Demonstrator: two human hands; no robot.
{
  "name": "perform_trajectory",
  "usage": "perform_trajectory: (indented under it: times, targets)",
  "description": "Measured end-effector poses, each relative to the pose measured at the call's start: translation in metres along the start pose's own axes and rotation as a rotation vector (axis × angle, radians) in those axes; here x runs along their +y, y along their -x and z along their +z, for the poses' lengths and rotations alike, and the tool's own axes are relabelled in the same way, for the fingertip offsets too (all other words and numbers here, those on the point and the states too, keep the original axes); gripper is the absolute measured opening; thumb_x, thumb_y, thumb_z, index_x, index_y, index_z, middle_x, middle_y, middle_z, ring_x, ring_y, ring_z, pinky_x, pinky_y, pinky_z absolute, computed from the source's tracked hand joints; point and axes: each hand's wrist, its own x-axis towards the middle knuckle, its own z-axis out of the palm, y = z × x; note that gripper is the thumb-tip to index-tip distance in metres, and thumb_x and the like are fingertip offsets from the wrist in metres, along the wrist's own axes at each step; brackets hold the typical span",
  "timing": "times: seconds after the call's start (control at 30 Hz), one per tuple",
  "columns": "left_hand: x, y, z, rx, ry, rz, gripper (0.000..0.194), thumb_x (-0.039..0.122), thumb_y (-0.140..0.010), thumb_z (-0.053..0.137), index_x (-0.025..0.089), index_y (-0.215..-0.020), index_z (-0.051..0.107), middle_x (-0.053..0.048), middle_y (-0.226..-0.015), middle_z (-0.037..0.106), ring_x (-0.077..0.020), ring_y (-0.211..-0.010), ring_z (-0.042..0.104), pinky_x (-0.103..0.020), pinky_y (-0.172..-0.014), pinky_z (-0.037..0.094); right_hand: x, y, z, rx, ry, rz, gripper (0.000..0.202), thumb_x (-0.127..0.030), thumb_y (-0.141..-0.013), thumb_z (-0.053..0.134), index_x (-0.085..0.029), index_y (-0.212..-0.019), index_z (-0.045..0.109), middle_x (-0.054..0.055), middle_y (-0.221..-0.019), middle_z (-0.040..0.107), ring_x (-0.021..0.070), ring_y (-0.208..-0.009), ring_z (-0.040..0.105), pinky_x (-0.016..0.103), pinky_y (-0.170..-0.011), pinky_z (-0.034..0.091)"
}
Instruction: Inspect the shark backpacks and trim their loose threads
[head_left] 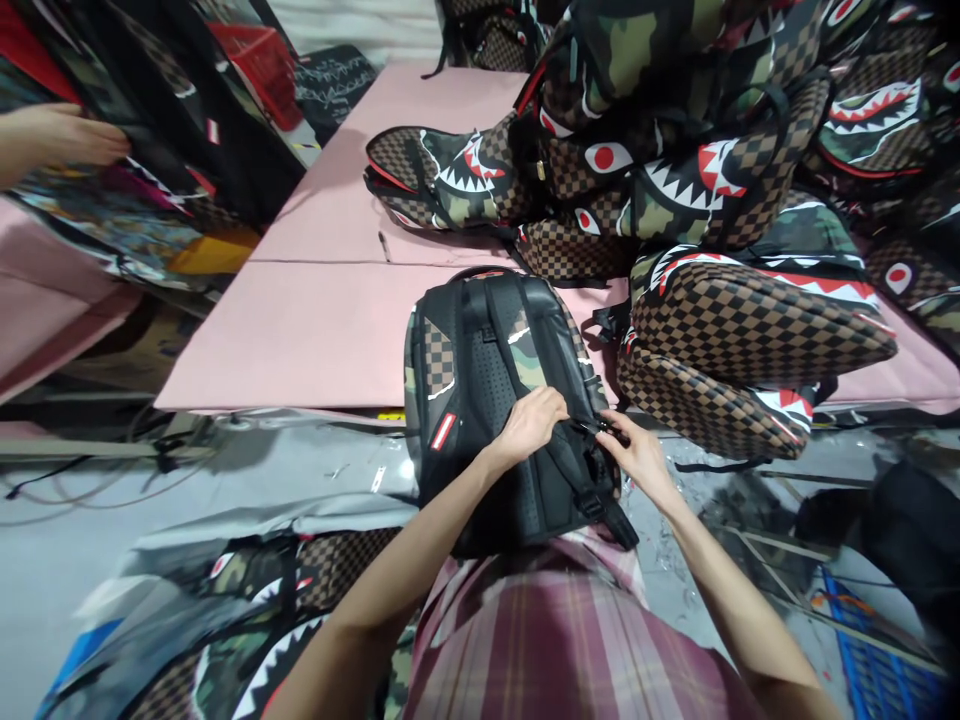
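Note:
A black backpack (pixel 487 400) with checkered and camouflage patches leans at the table's front edge, its strap side facing up. My left hand (pixel 532 425) is closed, pinching black material near the right-hand strap. Close beside it, my right hand (pixel 634 450) pinches a small dark piece at the bag's right side; I cannot make out whether it is a tool or part of the bag. A black buckle and strap end (pixel 600 508) hang at the lower right of the backpack.
Shark-mouth backpacks (pixel 697 190) are piled on the pink table (pixel 300 330) at the right. A small dark object (pixel 385 246) lies behind my bag. Another person's hand (pixel 94 137) is at far left. More bags (pixel 337 565) lie below left; a blue crate (pixel 885 650) stands lower right.

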Motion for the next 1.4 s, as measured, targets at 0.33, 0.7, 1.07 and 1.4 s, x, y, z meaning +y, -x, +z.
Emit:
perform_trajectory:
  times: [0.33, 0.7, 1.07, 1.4]
  targets:
    - [-0.002, -0.002, -0.004, -0.031, 0.229, -0.118, 0.019, 0.020, -0.087, 0.040, 0.018, -0.072, 0.052, -0.003, -0.078, 0.054, -0.0151, -0.077, 0.050, -0.028, -0.073, 0.042, -0.015, -0.026, 0.010, -0.042, 0.167, -0.333, 0.022, -0.038, -0.086, 0.052, -0.022, -0.095, 0.064, 0.007, -0.086, 0.066, 0.0221, -0.083, 0.054, 0.034, -0.077, 0.035]
    - [0.007, 0.026, -0.044, -0.613, 0.993, -0.328, 0.055, 0.048, -0.087, 0.029, 0.016, -0.053, 0.057, -0.006, -0.062, 0.061, -0.0141, -0.061, 0.057, -0.027, -0.063, 0.045, 0.021, -0.016, -0.013, 0.162, -0.401, 0.027, 0.026, -0.039, -0.079, 0.055, -0.019, -0.093, 0.061, 0.004, -0.091, 0.066, 0.0197, -0.085, 0.059, 0.031, -0.077, 0.042]
    - [-0.010, 0.032, -0.048, 0.222, 0.951, -0.905, 0.034, 0.044, -0.063, 0.068, 0.013, -0.075, 0.059, -0.005, -0.071, 0.064, -0.0137, -0.062, 0.062, -0.023, -0.054, 0.048, -0.040, -0.022, 0.012, -0.127, -0.083, -0.028, 0.023, -0.038, -0.078, 0.057, -0.022, -0.063, 0.065, 0.000, -0.056, 0.062, 0.0184, -0.058, 0.057, 0.028, -0.057, 0.037]
    - [-0.115, -0.066, -0.169, 0.675, 0.638, -0.681, 0.027, 0.040, -0.075, 0.054, 0.015, -0.085, 0.061, -0.005, -0.078, 0.066, -0.0157, -0.078, 0.062, -0.026, -0.071, 0.047, -0.073, -0.081, 0.033, -0.116, -0.506, 0.101, 0.029, -0.048, -0.070, 0.062, -0.019, -0.074, 0.065, 0.005, -0.074, 0.066, 0.0233, -0.074, 0.060, 0.034, -0.067, 0.046]
